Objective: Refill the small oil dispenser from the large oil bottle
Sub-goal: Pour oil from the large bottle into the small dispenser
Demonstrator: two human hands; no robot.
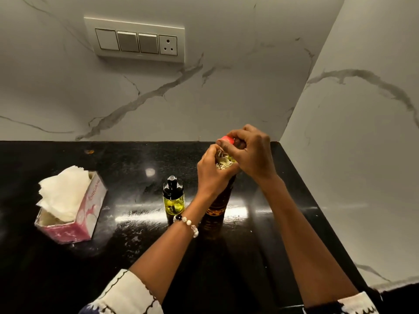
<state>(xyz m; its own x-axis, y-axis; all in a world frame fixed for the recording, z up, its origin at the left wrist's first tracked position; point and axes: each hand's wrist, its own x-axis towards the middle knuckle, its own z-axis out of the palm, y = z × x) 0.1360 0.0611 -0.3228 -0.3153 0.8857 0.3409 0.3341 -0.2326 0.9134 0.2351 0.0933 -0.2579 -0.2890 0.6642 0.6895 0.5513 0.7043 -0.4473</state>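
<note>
Two hands (213,171) (251,150), two oil containers: one large bottle (218,200), one small dispenser (173,198); one tissue box (74,214); one switch panel (136,39).

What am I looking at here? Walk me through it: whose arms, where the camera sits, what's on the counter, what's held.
There is no machine here: these are a person's two bare arms, seen by one wide-angle camera worn on the head, looking forward and down.

The left hand grips the neck of the large oil bottle, which stands on the black counter. The right hand pinches its red cap, which is on the bottle.

Just left of the bottle stands the small dispenser, with a black top and yellow oil inside. Nobody touches it.

Farther left lies a pink tissue box with tissues sticking out. On the marble wall behind is a switch panel.
</note>
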